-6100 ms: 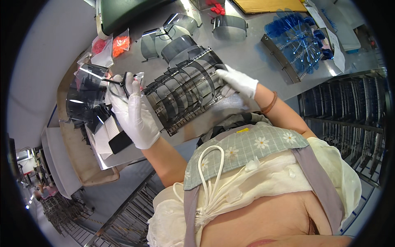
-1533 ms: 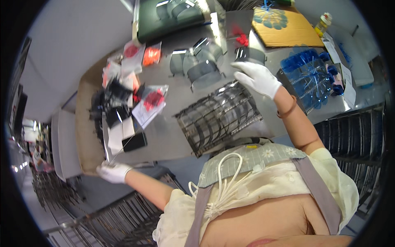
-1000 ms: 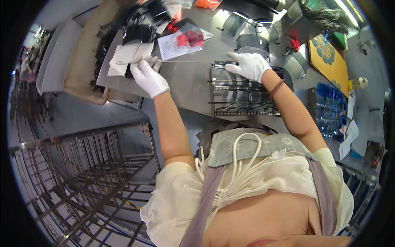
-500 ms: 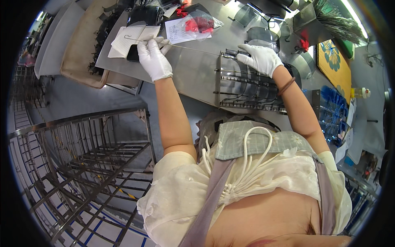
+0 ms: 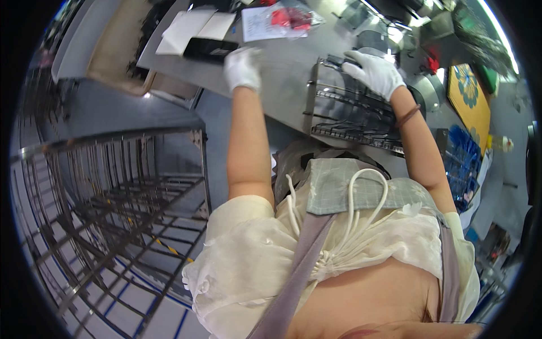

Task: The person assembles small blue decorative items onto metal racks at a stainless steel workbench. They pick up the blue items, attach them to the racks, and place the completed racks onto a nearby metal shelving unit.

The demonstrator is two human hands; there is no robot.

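Observation:
My left hand (image 5: 243,69), in a white glove, is over the metal table near a black, phone-like object (image 5: 210,50). Motion smears its fingers, and I cannot make out whether a wire is in them. My right hand (image 5: 375,74), also gloved, lies at the far edge of a black wire rack (image 5: 361,133), its thumb and forefinger apart. Several clear, curved lens-like sheets (image 5: 332,101) stand in rows inside that rack.
An open notebook (image 5: 189,28) and a printed sheet (image 5: 257,25) with a bag of red pieces (image 5: 291,18) lie farther back. To the right are a bundle of thin wires (image 5: 480,42) and a yellow flowered board (image 5: 464,96). A metal rack cart (image 5: 130,186) stands at left.
My left hand has moved right and blurred; the thin hooked wire it held no longer shows. The whole view has shifted slightly. My right hand stays at the rack's far edge.

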